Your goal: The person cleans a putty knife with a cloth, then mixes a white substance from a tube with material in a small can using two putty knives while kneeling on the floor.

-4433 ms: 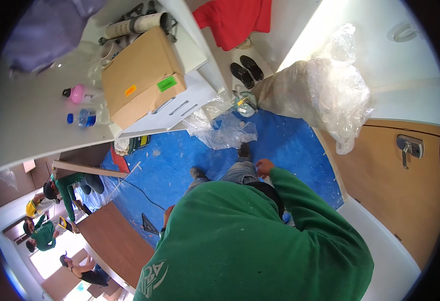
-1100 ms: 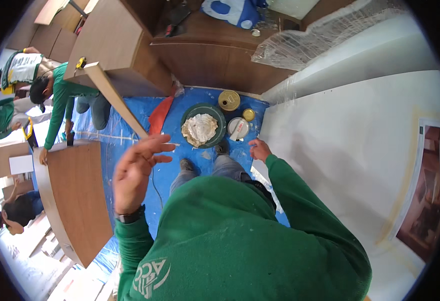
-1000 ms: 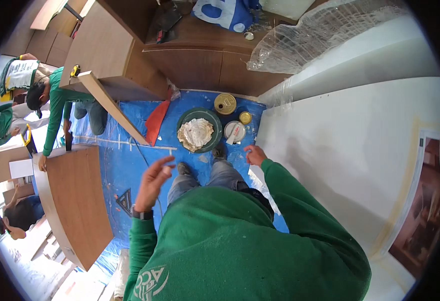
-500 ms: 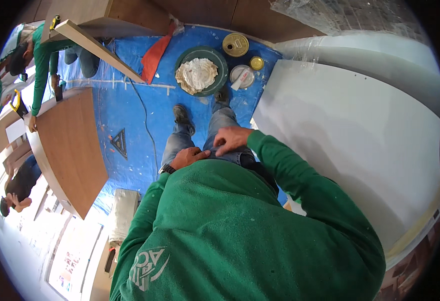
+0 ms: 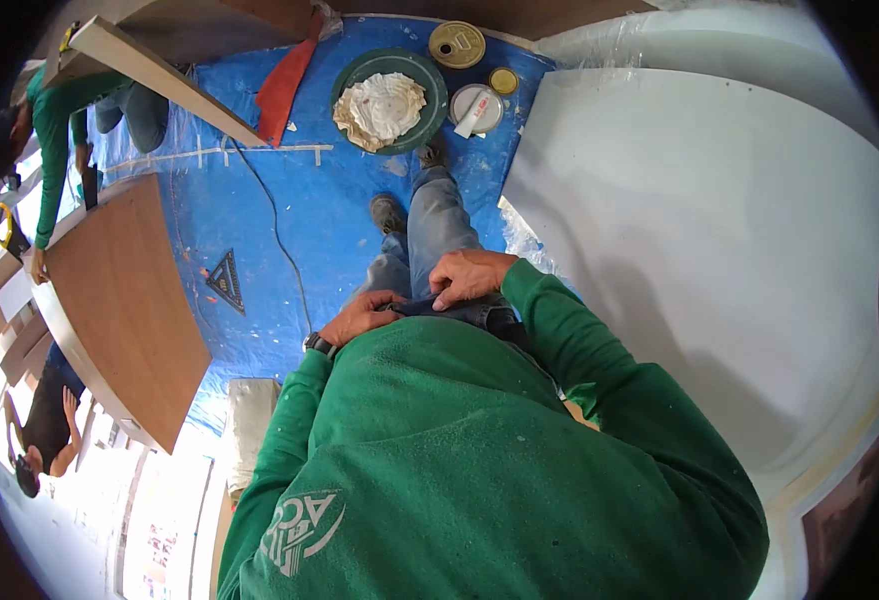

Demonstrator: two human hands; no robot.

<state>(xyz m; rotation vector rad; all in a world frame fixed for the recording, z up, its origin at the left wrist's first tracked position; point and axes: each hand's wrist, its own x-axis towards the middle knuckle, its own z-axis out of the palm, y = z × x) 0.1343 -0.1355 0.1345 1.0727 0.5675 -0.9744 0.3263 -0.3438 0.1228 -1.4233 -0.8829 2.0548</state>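
Both of my hands are at the front of my waist, below the hem of my green sweatshirt (image 5: 459, 400). My left hand (image 5: 361, 317), with a dark watch on its wrist, has its fingers curled onto the waistband of my blue jeans (image 5: 441, 222). A short way to its right, my right hand (image 5: 471, 277) is closed on the denim, thumb and fingers pinching its front edge. The exact grip of the left fingertips is partly hidden by the cloth.
Blue sheeting (image 5: 344, 190) covers the floor, with a cable (image 5: 277, 215) and a black triangular square (image 5: 226, 282) on it. Ahead are a green basin (image 5: 437, 100) and gold cans (image 5: 456, 45). A white panel (image 5: 699, 200) stands right. A co-worker's hand (image 5: 40, 266) touches a brown panel (image 5: 139, 310) left.
My right hand has come down onto the jeans and closed on them. My left hand has shifted slightly left. My view has tilted a little, and one foot has moved.
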